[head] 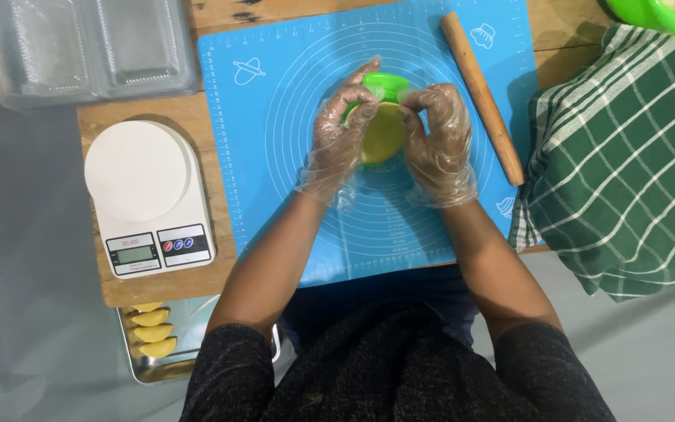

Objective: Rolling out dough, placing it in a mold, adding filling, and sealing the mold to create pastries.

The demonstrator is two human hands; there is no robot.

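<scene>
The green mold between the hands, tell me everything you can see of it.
The green mold looks like bright, smooth plastic with a rounded edge. A yellow sheet of dough lies across it and hides most of it. Both hands, in clear plastic gloves, grip it: the left hand on one side, the right hand on the other, over the blue baking mat.

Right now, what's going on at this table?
A person in thin plastic gloves holds a green mould with yellow dough in it, left hand and right hand together, over a blue baking mat. A wooden rolling pin lies on the mat to the right, and a white kitchen scale stands to the left. Shaped yellow pastries lie on a metal tray below the scale.
</scene>
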